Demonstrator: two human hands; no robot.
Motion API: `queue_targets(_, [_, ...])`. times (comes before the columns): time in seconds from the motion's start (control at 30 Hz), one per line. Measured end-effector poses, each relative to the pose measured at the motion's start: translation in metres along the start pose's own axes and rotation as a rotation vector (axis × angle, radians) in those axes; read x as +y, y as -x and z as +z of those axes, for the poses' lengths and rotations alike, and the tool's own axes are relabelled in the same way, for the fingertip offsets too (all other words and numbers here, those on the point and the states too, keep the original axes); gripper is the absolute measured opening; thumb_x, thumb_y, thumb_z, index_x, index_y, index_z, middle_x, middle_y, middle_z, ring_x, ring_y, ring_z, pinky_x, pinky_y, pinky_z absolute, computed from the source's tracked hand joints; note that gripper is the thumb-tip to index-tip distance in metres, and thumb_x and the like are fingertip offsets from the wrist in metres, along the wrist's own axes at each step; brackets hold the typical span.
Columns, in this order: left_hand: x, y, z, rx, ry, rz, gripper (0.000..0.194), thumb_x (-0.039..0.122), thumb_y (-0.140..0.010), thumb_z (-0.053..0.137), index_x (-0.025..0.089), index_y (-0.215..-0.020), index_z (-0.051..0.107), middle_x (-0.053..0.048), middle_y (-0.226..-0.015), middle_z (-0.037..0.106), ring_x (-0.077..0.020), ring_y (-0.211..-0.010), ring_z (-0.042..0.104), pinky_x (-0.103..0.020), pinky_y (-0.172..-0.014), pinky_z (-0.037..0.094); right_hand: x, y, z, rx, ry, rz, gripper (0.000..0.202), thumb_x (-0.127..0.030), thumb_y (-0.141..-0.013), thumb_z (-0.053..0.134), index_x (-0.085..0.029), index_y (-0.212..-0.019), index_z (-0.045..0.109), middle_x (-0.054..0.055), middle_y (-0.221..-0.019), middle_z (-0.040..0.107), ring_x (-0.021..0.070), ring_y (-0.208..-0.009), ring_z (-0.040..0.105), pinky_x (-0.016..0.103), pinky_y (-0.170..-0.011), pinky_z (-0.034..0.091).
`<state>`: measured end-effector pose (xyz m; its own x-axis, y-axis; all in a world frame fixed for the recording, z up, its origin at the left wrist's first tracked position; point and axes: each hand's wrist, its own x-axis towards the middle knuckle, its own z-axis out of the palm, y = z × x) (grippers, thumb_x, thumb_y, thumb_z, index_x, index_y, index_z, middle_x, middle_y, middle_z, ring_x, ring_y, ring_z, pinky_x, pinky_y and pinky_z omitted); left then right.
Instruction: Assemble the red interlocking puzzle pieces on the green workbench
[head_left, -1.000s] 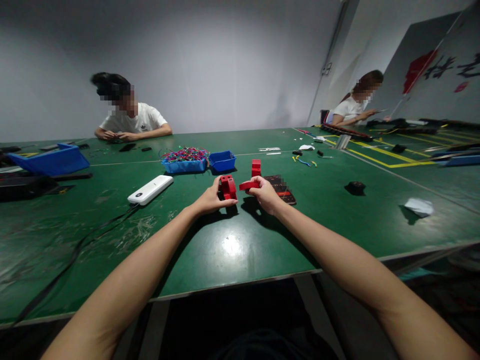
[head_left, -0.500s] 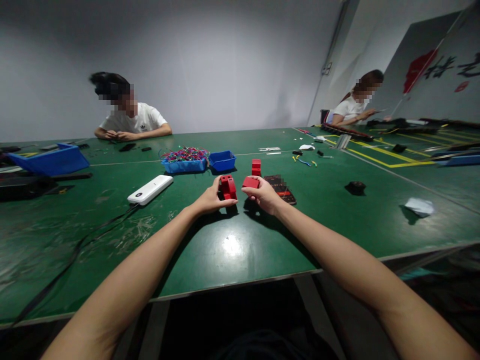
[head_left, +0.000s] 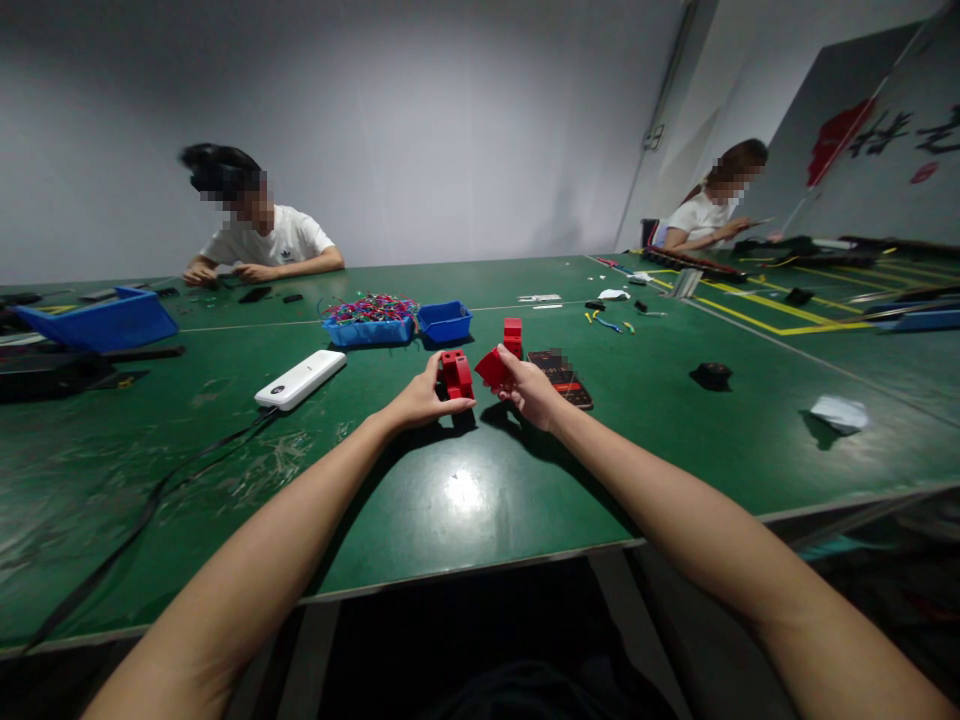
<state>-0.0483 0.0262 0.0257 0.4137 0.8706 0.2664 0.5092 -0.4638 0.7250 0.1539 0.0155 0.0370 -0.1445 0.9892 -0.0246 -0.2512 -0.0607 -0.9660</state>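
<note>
My left hand (head_left: 421, 399) is wrapped round a red block with holes in its top (head_left: 456, 374), held just above the green table (head_left: 450, 530). Between the fingers and thumb of my right hand (head_left: 534, 393) is a smaller red piece (head_left: 492, 368), tilted and apart from the block. Behind it stands a third red part (head_left: 513, 333), its lower portion partly covered by my right hand. A dark phone (head_left: 562, 378) lies on the table just beyond my right hand.
A blue bin of coloured wires (head_left: 369, 331) and a smaller blue bin (head_left: 445, 321) stand behind my hands. At left lies a white power bank (head_left: 301, 381) with a black cable. Two people sit across the table. A black object (head_left: 711, 376) is at right.
My right hand has turned the smaller red piece, which now tilts and sits slightly further left. My left hand has stayed still. The hand of the person at far left has shifted outward.
</note>
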Motion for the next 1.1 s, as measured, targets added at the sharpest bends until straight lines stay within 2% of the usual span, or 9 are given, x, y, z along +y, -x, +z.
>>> queue_targets(0.17, [-0.001,0.000,0.001,0.005,-0.003,-0.001,0.095,0.050,-0.063,0.074,0.018,-0.138,0.025,-0.013,-0.118,0.061,-0.0257,-0.102,0.063,-0.040,-0.093,0.048,0.000,-0.002,0.001,-0.039,-0.092,0.075,0.046,-0.064,-0.076,0.059,-0.018,-0.079,0.058,0.004,-0.058,0.064,0.0118,-0.046,0.055,0.021,-0.041,0.036])
queue_targets(0.37, [0.000,0.000,0.001,0.002,0.020,0.016,0.093,0.048,-0.064,0.074,0.017,-0.137,0.026,-0.013,-0.120,0.060,-0.0254,-0.103,0.063,-0.040,-0.093,0.048,0.004,-0.001,0.000,-0.123,-0.135,-0.042,0.046,-0.059,-0.069,0.069,-0.021,-0.090,0.054,0.001,-0.076,0.067,0.0152,-0.064,0.066,0.023,-0.053,0.047])
queue_targets(0.47, [0.000,0.000,0.001,0.003,0.025,0.019,0.093,0.047,-0.064,0.074,0.018,-0.137,0.026,-0.013,-0.118,0.061,-0.0257,-0.103,0.063,-0.041,-0.094,0.048,0.006,-0.001,-0.002,-0.103,-0.058,-0.150,0.053,-0.049,-0.060,0.079,-0.022,-0.099,0.056,0.001,-0.087,0.067,0.0148,-0.073,0.066,0.022,-0.055,0.045])
queue_targets(0.57, [0.000,0.000,0.001,0.001,0.031,0.014,0.093,0.047,-0.064,0.074,0.018,-0.138,0.025,-0.012,-0.117,0.062,-0.0264,-0.104,0.063,-0.043,-0.095,0.047,0.006,-0.001,-0.004,-0.079,0.058,-0.266,0.051,-0.040,-0.058,0.081,-0.020,-0.100,0.059,0.002,-0.093,0.066,0.0138,-0.080,0.063,0.024,-0.067,0.047])
queue_targets(0.63, [0.000,0.000,0.002,0.004,0.036,0.015,0.094,0.047,-0.064,0.074,0.018,-0.138,0.025,-0.013,-0.117,0.062,-0.0268,-0.104,0.063,-0.043,-0.095,0.048,0.006,0.000,-0.005,-0.075,0.146,-0.346,0.050,-0.036,-0.058,0.081,-0.020,-0.100,0.058,0.003,-0.094,0.065,0.0148,-0.085,0.061,0.027,-0.075,0.047])
queue_targets(0.77, [0.002,0.000,0.002,0.004,0.037,0.030,0.092,0.047,-0.064,0.073,0.019,-0.137,0.026,-0.014,-0.122,0.059,-0.0264,-0.104,0.063,-0.042,-0.094,0.048,0.004,0.006,-0.006,-0.057,0.463,-0.579,0.050,-0.035,-0.065,0.076,-0.023,-0.108,0.056,0.005,-0.107,0.060,0.0199,-0.099,0.058,0.031,-0.079,0.048])
queue_targets(0.93, [0.003,-0.001,0.006,0.004,-0.012,0.056,0.091,0.046,-0.063,0.072,0.017,-0.136,0.026,-0.013,-0.123,0.058,-0.0271,-0.105,0.062,-0.041,-0.093,0.048,-0.001,0.021,0.001,-0.220,0.873,-0.967,0.044,-0.028,-0.071,0.069,-0.024,-0.114,0.058,0.011,-0.125,0.049,0.0258,-0.120,0.047,0.042,-0.098,0.040])
queue_targets(1.0, [0.006,-0.001,0.008,-0.014,-0.030,0.047,0.091,0.045,-0.062,0.072,0.017,-0.136,0.026,-0.012,-0.121,0.060,-0.0281,-0.103,0.063,-0.040,-0.090,0.050,0.001,0.025,0.006,-0.256,0.955,-1.056,0.049,-0.030,-0.069,0.071,-0.023,-0.115,0.056,0.013,-0.129,0.049,0.0275,-0.121,0.046,0.044,-0.099,0.038])
queue_targets(1.1, [0.013,0.001,0.013,-0.041,-0.022,0.045,0.091,0.044,-0.061,0.072,0.017,-0.135,0.027,-0.011,-0.114,0.062,-0.0296,-0.099,0.064,-0.040,-0.086,0.050,0.005,0.027,0.012,-0.268,1.035,-1.103,0.049,-0.027,-0.070,0.069,-0.021,-0.116,0.053,0.013,-0.121,0.057,0.0278,-0.116,0.049,0.045,-0.097,0.036])
